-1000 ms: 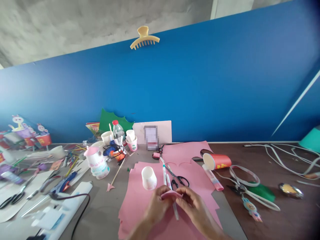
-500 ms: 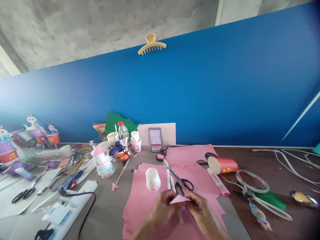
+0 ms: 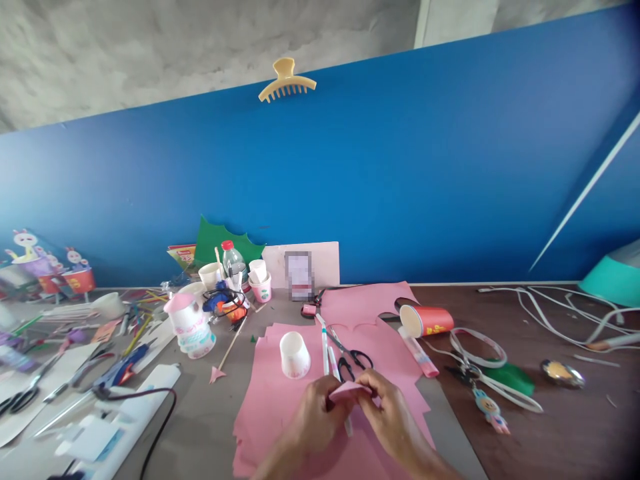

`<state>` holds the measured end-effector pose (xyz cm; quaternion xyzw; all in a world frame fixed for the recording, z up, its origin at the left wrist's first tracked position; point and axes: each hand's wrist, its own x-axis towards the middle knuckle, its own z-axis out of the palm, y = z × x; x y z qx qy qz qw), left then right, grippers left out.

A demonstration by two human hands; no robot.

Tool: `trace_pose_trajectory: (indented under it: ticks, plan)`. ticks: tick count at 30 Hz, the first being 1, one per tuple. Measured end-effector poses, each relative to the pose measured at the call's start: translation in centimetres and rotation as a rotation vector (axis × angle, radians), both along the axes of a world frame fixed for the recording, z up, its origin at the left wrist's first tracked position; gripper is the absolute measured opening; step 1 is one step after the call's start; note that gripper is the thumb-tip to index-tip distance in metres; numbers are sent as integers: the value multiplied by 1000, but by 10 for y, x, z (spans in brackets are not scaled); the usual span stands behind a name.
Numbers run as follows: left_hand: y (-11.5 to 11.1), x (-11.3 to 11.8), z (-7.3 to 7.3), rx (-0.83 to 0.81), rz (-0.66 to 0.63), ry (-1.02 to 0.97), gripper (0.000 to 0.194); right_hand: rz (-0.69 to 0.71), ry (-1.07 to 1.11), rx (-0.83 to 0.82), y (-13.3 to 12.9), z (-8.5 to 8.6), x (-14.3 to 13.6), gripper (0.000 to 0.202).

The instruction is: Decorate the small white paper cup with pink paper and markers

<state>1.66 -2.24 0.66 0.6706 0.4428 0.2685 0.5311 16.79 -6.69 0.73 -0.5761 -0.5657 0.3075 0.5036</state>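
A small piece of pink paper (image 3: 346,390) is held between my two hands, low in the middle of the head view. My left hand (image 3: 317,412) pinches its left side, and my right hand (image 3: 386,405) has thumb and fingers on its right side. Beneath them lie large pink sheets (image 3: 273,413). Just beyond my hands are black-handled scissors (image 3: 361,360) and slim white pens (image 3: 325,350). A white paper cup (image 3: 295,355) stands upside down on the pink sheets, left of the pens.
Stacked decorated cups (image 3: 193,327), a bottle (image 3: 233,260) and a white power strip (image 3: 145,407) are to the left. A red cup (image 3: 427,321) lies on its side at right, near a glue tube (image 3: 419,353), cables and a keychain (image 3: 491,410). Behind rises a blue partition (image 3: 375,167).
The view has turned right, so things appear shifted left. The pink paper has tilted and narrowed in view, and my right fingers have moved up over its edge.
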Motion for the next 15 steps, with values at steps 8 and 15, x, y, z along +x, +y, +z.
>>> trace_pose_trajectory:
  ticks: [8, 15]
  plan:
    - [-3, 1, -10, 277, -37, 155, 9, -31, -40, 196, 0, -12, 2, 18]
    - [12, -16, -6, 1090, 99, 82, 24, 21, 161, 290, -2, -15, 7, 23]
